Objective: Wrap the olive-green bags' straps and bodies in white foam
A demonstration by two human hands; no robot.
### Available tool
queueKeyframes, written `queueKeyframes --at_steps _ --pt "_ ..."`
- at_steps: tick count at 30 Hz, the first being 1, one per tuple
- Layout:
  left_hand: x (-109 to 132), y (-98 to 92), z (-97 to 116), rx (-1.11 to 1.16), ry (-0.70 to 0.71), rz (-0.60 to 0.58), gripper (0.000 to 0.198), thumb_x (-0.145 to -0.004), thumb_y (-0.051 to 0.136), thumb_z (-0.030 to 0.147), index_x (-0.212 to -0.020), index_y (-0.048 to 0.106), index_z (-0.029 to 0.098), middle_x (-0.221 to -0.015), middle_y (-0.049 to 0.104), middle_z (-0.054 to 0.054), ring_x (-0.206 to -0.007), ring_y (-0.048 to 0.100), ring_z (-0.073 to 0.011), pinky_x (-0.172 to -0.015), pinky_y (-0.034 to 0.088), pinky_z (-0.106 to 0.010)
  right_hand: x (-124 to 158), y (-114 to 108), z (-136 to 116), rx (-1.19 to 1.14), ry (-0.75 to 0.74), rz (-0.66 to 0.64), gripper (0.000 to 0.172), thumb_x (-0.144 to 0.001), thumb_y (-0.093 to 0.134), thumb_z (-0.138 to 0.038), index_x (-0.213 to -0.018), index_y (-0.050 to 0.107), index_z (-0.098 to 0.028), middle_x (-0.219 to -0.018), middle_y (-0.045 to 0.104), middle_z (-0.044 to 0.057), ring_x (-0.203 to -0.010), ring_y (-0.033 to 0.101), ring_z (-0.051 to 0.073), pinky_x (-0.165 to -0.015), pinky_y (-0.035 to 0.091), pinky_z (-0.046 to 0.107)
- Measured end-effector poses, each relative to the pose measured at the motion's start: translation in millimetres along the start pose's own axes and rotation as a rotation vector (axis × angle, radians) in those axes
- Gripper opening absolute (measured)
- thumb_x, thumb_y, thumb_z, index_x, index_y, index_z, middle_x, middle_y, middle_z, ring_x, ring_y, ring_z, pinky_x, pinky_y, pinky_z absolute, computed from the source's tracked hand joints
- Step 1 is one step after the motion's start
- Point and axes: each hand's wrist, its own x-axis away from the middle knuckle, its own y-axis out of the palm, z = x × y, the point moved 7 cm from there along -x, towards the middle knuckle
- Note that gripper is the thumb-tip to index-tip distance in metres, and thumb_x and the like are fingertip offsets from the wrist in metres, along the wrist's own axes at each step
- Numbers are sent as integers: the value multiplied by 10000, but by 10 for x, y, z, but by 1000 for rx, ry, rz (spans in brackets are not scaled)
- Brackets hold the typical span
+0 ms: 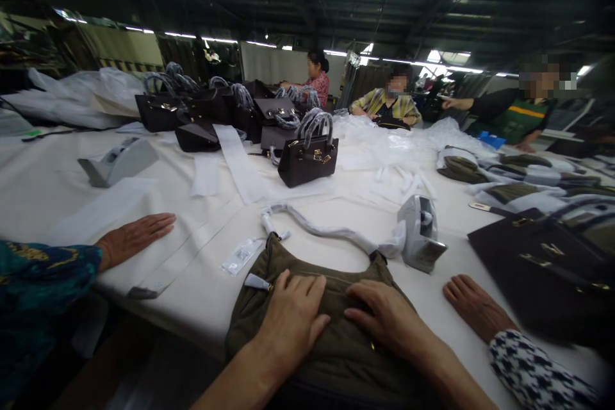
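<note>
An olive-green shoulder bag (331, 359) lies at the table's near edge, below me. My left hand (293, 311) rests on its upper left front, fingers stretched over the fabric. On the upper right of the same bag lies my right hand (384, 314), its fingers spread and slightly bent. The bag's strap (321, 229) is wrapped in white film and arches away over the table. Beside the bag's left corner is a clear packet with a tag (241, 256). A white-wrapped zipper pull (258, 282) sits near my left fingertips.
Grey tape dispensers (421, 234) (120, 161) stand on the white table (202, 275). Dark handbags (307, 157) crowd the far side; a large dark bag (542, 269) is at right. Co-workers' hands rest at left (137, 240) and right (475, 304). Olive bags (461, 166) and plastic film lie farther back.
</note>
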Motion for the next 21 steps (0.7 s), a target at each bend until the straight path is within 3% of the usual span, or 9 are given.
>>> queueKeyframes --at_steps 2,5,7,10,11,13,16,19,21 --pt "-140 99 17 -26 -51 -102 175 -761 588 283 -897 568 174 -903 618 -65 -864 550 -259 -808 415 -473 47 27 -46 -8 -1 -41 157 -820 523 -329 -774 565 -186 -748 579 15 -721 536 162 -650 404 271" --pt "-125 132 29 42 -6 -185 53 -768 569 220 -806 544 194 -848 589 -26 -799 541 -216 -730 440 -380 104 -4 -113 -121 -118 -96 104 -807 541 -249 -726 521 -187 -851 562 2 -768 532 131 -679 406 236" --pt "-30 102 45 160 82 -227 74 -783 535 169 -838 534 219 -908 581 1 -839 537 -178 -801 423 -353 155 -25 -135 -209 -192 -139 67 -790 551 -191 -732 520 -191 -954 551 0 -842 537 123 -736 410 216" --pt "93 52 70 281 182 -241 210 -811 440 95 -917 531 251 -1009 572 20 -933 525 -137 -995 290 -372 214 -2 -125 -242 -219 -136 113 -807 478 -111 -741 525 -191 -974 551 12 -873 541 125 -759 415 217" --pt "105 50 72 302 178 -229 228 -818 424 97 -946 528 254 -1023 572 15 -945 523 -135 -1013 269 -371 222 14 -108 -230 -199 -108 143 -822 442 -103 -746 528 -190 -939 558 17 -851 543 127 -746 419 225" --pt "79 72 51 322 86 -191 179 -829 446 173 -981 518 237 -996 585 -12 -930 530 -159 -960 339 -360 222 33 -61 -214 -125 -29 132 -845 428 -143 -810 545 -192 -892 571 28 -826 544 142 -733 428 250" --pt "0 124 45 291 -63 -176 92 -806 492 233 -880 535 200 -914 599 -35 -894 544 -195 -923 372 -407 218 40 -36 -264 -65 -2 97 -822 521 -253 -883 568 -195 -956 586 47 -884 552 166 -789 435 285" --pt "-18 172 117 364 -28 -307 112 -774 472 141 -828 546 206 -1096 579 -50 -1109 480 -216 -1036 209 -487 248 51 -101 -313 -149 -139 104 -811 537 -266 -852 606 -201 -1227 499 64 -1133 466 211 -958 354 350" --pt "41 209 133 481 5 -443 173 -766 475 130 -887 557 222 -1321 445 -55 -1299 261 -230 -1057 135 -501 291 58 -121 -332 -196 -235 127 -815 528 -265 -871 629 -213 -1346 402 50 -1271 317 244 -1026 267 406"
